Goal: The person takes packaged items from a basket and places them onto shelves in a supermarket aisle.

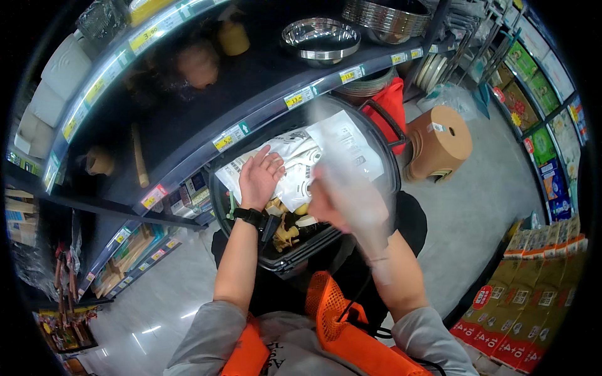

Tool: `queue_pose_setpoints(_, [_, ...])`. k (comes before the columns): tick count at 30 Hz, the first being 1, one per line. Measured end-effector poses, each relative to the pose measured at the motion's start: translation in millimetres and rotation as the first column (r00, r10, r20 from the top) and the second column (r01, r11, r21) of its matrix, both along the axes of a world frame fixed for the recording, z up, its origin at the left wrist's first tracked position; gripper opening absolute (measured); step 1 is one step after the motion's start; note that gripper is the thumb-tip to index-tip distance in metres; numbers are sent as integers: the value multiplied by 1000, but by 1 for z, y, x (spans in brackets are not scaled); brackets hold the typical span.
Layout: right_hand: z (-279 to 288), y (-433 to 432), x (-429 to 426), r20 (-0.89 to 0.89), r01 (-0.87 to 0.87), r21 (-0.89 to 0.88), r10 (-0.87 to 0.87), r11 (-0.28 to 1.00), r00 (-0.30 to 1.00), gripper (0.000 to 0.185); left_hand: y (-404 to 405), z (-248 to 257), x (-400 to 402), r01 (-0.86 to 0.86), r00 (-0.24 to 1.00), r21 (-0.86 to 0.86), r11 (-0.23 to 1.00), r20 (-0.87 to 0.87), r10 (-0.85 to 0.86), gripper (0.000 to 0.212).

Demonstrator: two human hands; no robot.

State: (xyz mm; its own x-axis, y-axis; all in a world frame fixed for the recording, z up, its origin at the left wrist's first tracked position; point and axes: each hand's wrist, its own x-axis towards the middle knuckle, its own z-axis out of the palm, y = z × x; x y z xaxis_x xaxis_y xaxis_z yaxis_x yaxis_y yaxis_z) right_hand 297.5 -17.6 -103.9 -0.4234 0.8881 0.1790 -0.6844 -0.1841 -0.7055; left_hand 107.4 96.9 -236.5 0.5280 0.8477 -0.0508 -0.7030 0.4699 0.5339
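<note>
My left hand (pixel 261 176) is raised palm up with its fingers loosely spread, holding nothing. It hovers over white printed plastic packages (pixel 294 152) in a dark plastic tub (pixel 394 176). My right hand (pixel 341 202) grips a long, whitish translucent item (pixel 352 155), possibly plastic wrapping; motion blur hides its exact kind. A white sheet or bag bearing print (pixel 345 134) lies behind it in the tub. Below the packages, small yellowish pieces (pixel 284 235) show at the tub's near side, partly covered. The tub sits between my knees.
A dark store shelf (pixel 258 98) with price labels runs along the far side. On it stand a steel basin (pixel 321 40) and a stack of steel bowls (pixel 390 19). A brown plastic stool (pixel 439 141) is on the floor at right, with boxed goods (pixel 522 296) nearer me.
</note>
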Motion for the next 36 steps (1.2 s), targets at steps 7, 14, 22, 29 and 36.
queue_pose_setpoints(7, [26, -12, 24, 506, 10, 226, -126, 974, 853, 36, 7, -8, -10, -5, 998, -69, 998, 65, 9, 50])
queue_pose_setpoints(14, [4, 4, 17, 811, 7, 549, -534, 836, 240, 30, 2, 0, -3, -40, 999, -79, 996, -36, 38, 55])
queue_pose_setpoints(22, [22, -9, 24, 678, 19, 249, -188, 968, 710, 26, 11, -39, -16, 15, 1000, -63, 998, 27, -13, 45])
queue_pose_setpoints(29, [34, -28, 30, 317, 83, 422, -233, 903, 919, 26, 10, -13, -6, 60, 993, -43, 997, 104, -56, 43])
queue_pose_setpoints(36, [6, -2, 16, 836, -114, 545, -526, 831, 158, 27, 5, -6, -8, -28, 999, -41, 999, 19, 29, 44])
